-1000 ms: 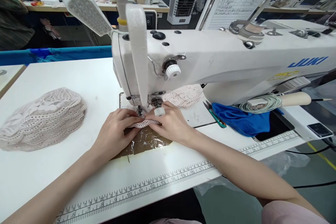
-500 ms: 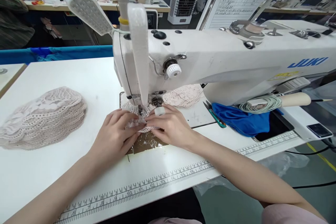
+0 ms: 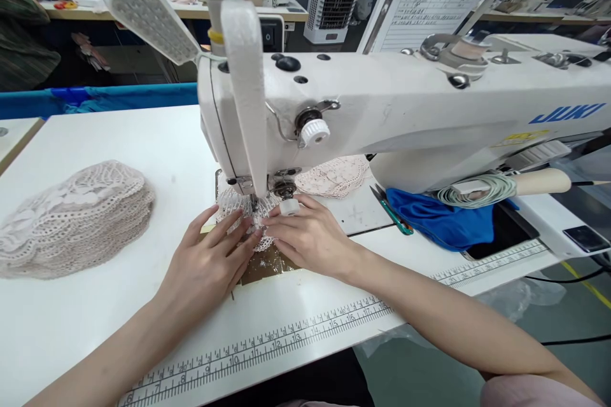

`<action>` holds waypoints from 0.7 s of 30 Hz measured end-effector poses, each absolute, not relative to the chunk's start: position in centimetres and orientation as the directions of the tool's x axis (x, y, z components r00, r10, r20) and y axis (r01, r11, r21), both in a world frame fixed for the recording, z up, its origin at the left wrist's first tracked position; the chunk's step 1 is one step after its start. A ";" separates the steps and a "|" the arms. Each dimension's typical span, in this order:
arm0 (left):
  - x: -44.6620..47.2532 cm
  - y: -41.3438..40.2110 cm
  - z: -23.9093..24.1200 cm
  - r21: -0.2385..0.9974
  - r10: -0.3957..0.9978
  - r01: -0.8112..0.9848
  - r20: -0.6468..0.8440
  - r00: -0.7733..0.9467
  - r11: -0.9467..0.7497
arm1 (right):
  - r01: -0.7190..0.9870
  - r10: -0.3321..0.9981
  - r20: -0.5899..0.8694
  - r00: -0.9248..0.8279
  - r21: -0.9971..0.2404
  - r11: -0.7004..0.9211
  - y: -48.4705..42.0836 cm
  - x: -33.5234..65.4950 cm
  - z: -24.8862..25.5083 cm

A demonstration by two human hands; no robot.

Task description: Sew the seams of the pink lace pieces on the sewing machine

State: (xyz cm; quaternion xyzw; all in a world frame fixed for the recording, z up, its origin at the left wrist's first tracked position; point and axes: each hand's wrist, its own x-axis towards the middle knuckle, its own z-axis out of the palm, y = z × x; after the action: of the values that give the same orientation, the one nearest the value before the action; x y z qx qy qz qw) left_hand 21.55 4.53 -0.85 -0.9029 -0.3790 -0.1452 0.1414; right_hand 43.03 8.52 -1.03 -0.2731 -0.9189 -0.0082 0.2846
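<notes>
A small pale lace piece (image 3: pixel 237 211) lies under the needle of a white JUKI sewing machine (image 3: pixel 410 108). My left hand (image 3: pixel 207 259) presses flat on the lace from the left, fingers spread. My right hand (image 3: pixel 312 235) pinches the lace's right edge just below the presser foot (image 3: pixel 255 206), a white thimble (image 3: pixel 289 206) on one finger. A brown taped patch (image 3: pixel 267 262) shows on the table between my hands.
A stack of pale lace pieces (image 3: pixel 71 216) sits at the left of the white table (image 3: pixel 119 140). More lace (image 3: pixel 334 176) lies behind the needle. Green-handled snips (image 3: pixel 392 211), blue cloth (image 3: pixel 443 219) and a phone (image 3: pixel 592 238) lie to the right. A ruler strip (image 3: pixel 286 337) runs along the front edge.
The lace has turned and fed further back under the needle. My left hand slid toward me and flattened out; more lace now shows to the left of the foot.
</notes>
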 end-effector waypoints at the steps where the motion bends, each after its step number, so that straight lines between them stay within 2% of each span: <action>1: 21.5 4.6 -0.8 -0.153 0.644 0.727 0.368 0.671 -0.670 | 0.510 0.501 0.520 -0.692 -0.140 0.849 8.6 43.0 -1.1; 5: 21.4 5.3 -0.8 -0.201 0.597 0.716 0.429 0.678 -0.669 | 0.525 0.516 0.484 -0.707 -0.129 0.841 9.2 43.0 -1.3; 11: 21.2 6.6 -1.1 -0.233 0.578 0.716 0.452 0.679 -0.659 | 0.573 0.522 0.508 -0.685 -0.067 0.817 10.0 42.8 -1.6; 16: 21.3 7.0 -1.3 -0.233 0.588 0.735 0.470 0.659 -0.637 | 0.596 0.480 0.558 -0.677 0.034 0.802 10.3 42.6 -1.8; 21: 21.8 5.5 -0.8 -0.231 0.583 0.732 0.473 0.661 -0.641 | 0.565 0.451 0.550 -0.703 0.046 0.824 9.7 42.8 -1.8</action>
State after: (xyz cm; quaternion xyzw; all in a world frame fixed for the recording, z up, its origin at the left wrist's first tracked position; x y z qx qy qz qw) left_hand 21.83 5.45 -0.84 -0.8877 -0.3702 -0.1806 0.2056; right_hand 42.76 9.66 -1.81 -0.2770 -0.9166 -0.1060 0.2681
